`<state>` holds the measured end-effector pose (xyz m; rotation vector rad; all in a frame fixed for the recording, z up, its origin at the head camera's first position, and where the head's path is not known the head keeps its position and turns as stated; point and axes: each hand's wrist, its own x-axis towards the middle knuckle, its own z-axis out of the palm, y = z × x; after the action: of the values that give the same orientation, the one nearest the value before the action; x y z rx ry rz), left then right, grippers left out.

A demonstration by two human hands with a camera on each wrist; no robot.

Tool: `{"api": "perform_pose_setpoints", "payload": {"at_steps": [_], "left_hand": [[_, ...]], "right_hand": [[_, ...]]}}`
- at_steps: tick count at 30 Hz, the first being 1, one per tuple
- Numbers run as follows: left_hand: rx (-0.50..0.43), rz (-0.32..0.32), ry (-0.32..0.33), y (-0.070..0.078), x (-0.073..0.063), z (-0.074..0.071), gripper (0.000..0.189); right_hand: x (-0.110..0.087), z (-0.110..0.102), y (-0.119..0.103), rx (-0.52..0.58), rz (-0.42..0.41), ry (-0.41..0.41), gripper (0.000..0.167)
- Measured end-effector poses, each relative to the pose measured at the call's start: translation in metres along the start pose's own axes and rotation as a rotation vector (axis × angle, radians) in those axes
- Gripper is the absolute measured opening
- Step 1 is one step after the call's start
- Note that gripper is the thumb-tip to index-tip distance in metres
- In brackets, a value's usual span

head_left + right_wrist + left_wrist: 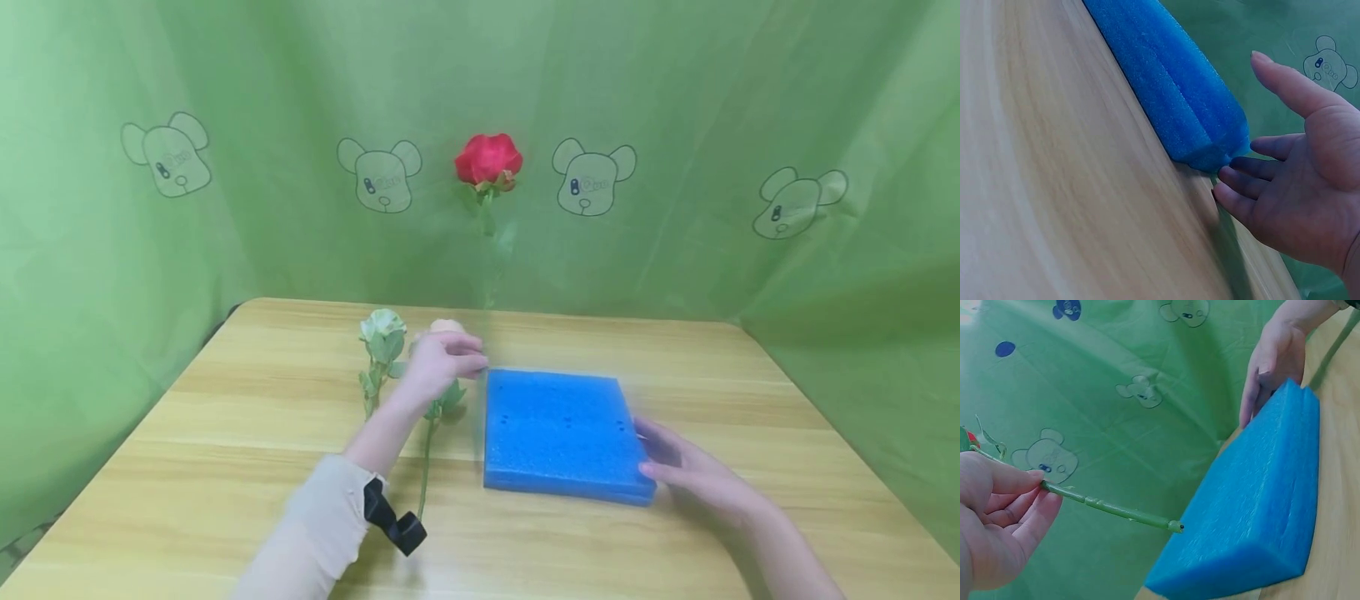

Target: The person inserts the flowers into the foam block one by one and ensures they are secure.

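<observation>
My left hand (442,362) pinches the green stem (1113,509) of a red rose (489,160) between thumb and fingertips. The bloom stands high against the curtain, and the cut lower end of the stem points at the blue foam block (562,433), overlapping it in the left wrist view. Small dark holes dot the top of the block, which lies flat on the table. At its right edge is my right hand (697,475), fingers spread and relaxed; in the right wrist view the fingertips (1235,181) are right at the block's corner.
On the wooden table (247,467), left of the block, lie a pale green-white rose (382,325) and a pale peach rose (446,326), partly covered by my left hand. A green curtain (675,83) with bear-head prints surrounds the table's back and sides.
</observation>
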<state>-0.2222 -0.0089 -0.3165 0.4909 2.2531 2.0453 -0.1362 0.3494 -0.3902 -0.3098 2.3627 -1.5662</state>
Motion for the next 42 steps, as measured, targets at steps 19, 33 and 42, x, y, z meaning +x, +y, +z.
{"api": "perform_pose_setpoints", "payload": {"at_steps": [19, 33, 42], "left_hand": [[-0.074, 0.026, -0.069, 0.013, 0.013, 0.050, 0.028], [-0.097, 0.086, -0.091, 0.021, 0.024, 0.102, 0.023], [-0.058, 0.074, -0.102, 0.024, 0.024, 0.131, 0.019]], "right_hand": [[-0.003, -0.004, 0.005, -0.059, -0.051, -0.041, 0.073], [-0.006, -0.001, 0.009, -0.011, -0.048, -0.033, 0.069], [-0.006, -0.001, 0.010, 0.013, -0.062, -0.036, 0.068]]}}
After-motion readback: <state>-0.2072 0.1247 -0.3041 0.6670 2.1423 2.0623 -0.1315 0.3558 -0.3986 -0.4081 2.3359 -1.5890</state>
